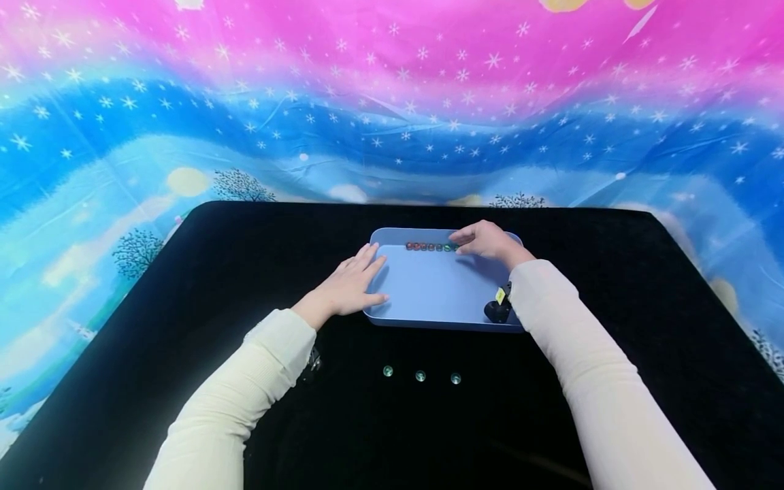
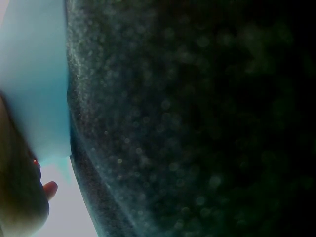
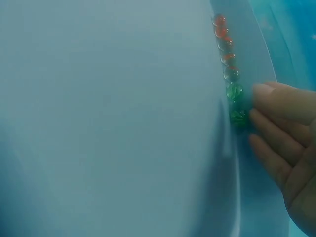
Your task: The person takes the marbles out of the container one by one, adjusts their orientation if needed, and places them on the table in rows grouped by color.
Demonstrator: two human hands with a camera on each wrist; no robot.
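A row of glass marbles (image 3: 228, 59), red-streaked ones at one end and green ones at the other, runs along the far wall inside a blue tray (image 1: 429, 286). My right hand (image 1: 486, 243) is over the tray's far right part. Its fingertips (image 3: 254, 113) are beside the green marble (image 3: 238, 118) at the row's end; whether they touch it I cannot tell. The left hand (image 1: 346, 282) lies with fingers spread over the tray's left rim. In the left wrist view, only part of that hand (image 2: 22, 182) appears beside the tray wall (image 2: 37, 79).
Three greenish clear marbles (image 1: 420, 376) lie spaced apart on the black tablecloth (image 1: 343, 435), in front of the tray. A snowy-patterned curtain (image 1: 392, 102) hangs behind the table's far edge. A dark wrist camera (image 1: 497, 311) sits under the right sleeve, above the tray.
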